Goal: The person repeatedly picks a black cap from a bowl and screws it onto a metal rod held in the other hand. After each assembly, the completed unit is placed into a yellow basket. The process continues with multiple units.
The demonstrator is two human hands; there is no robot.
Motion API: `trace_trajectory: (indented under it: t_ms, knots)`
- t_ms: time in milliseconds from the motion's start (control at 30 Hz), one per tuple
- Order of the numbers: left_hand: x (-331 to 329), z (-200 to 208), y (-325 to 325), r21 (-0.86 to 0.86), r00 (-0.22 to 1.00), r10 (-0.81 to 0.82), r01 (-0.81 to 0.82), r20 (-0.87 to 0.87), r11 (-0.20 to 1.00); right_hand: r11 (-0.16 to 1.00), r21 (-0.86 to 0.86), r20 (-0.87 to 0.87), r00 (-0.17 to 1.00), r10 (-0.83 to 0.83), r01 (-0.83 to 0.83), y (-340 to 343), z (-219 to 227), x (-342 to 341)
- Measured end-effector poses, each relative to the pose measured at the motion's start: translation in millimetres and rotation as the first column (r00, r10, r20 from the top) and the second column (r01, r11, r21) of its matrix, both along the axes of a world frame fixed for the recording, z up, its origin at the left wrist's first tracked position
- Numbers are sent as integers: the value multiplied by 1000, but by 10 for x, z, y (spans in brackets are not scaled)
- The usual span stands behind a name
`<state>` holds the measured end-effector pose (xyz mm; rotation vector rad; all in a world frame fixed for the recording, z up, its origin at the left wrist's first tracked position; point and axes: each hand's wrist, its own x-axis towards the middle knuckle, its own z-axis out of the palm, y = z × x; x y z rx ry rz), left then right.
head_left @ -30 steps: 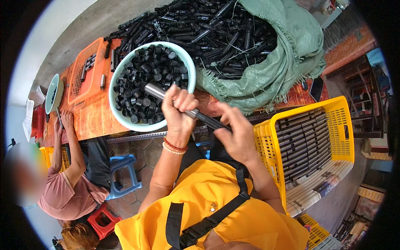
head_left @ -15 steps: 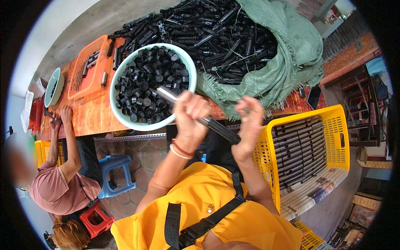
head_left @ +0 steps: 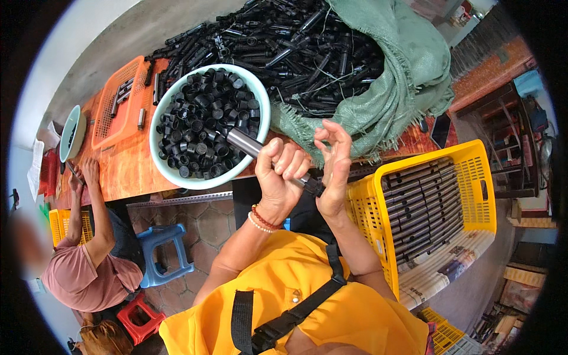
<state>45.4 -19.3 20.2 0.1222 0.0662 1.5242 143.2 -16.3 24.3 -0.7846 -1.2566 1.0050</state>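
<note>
My left hand (head_left: 283, 173), with beaded bracelets at the wrist, is closed around a dark grey tube (head_left: 244, 142). The tube lies slantwise, its far upper-left end over the rim of a pale green basin (head_left: 264, 100). Small black caps (head_left: 204, 118) fill that basin. The tube's lower end is black and meets the palm of my right hand (head_left: 335, 171), whose fingers are apart and bent, not wrapped round it. Behind my hands, a heap of black tubes (head_left: 284, 44) spills from a green woven sack (head_left: 408, 65).
To the right stands a yellow crate (head_left: 438, 155) with stacked tubes and newspaper. An orange basket (head_left: 121, 137) with a few tubes rests on the wooden table (head_left: 130, 168). At left a co-worker (head_left: 94, 263) sits, hands at the table edge, near a blue stool (head_left: 163, 254).
The tube has slid up-left through or with my left hand, so less shows below the fist. My right hand has moved left, staying against the tube's lower end.
</note>
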Motion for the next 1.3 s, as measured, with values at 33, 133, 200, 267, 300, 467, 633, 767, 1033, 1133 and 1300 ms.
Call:
trace_trajectory:
  t_ms: [33, 133, 200, 267, 300, 467, 633, 767, 1033, 1133, 1300]
  knots:
    - [1, 23, 7, -3, 1000, 9, -9, -18, 1000, 1000, -8, -5, 1000, 5, -5, 10, -13, -5]
    - [-14, -9, 21, 0, 1000, 12, -12, -17, 1000, 1000, -17, -12, 1000, 14, -14, 20, -28, -21]
    - [-8, -14, 24, -26, 1000, 4, -3, 22, 1000, 1000, -2, -6, 1000, 6, -6, 27, -19, -15]
    - [-6, -11, 26, -21, 1000, -1, 2, 27, 1000, 1000, 5, -12, 1000, 13, -13, 36, -17, -27]
    - [-5, -13, 28, -19, 1000, -2, 3, 30, 1000, 1000, 9, -15, 1000, 17, -17, 39, -20, -30]
    - [103, -27, -18, -60, 997, -68, 70, 33, 996, 999, 47, 67, 998, 8, -11, 70, -25, -60]
    - [98, -69, 10, -110, 996, -69, 74, 51, 991, 998, 55, -3, 1000, 8, -8, 95, -134, -68]
    - [28, -94, 66, -65, 986, -69, 80, 154, 995, 998, 53, -51, 998, -37, 40, 105, -162, -25]
    - [-148, -73, 141, -68, 977, -19, 34, 210, 997, 994, -105, 129, 992, -7, 21, -131, -387, 168]
    - [-145, -78, 128, -77, 989, 13, -1, 145, 997, 988, -152, 48, 999, -15, 22, -136, -417, 140]
    - [-136, -60, 110, -54, 998, 66, -66, 8, 996, 992, -115, -258, 963, -73, 45, -5, -334, 70]
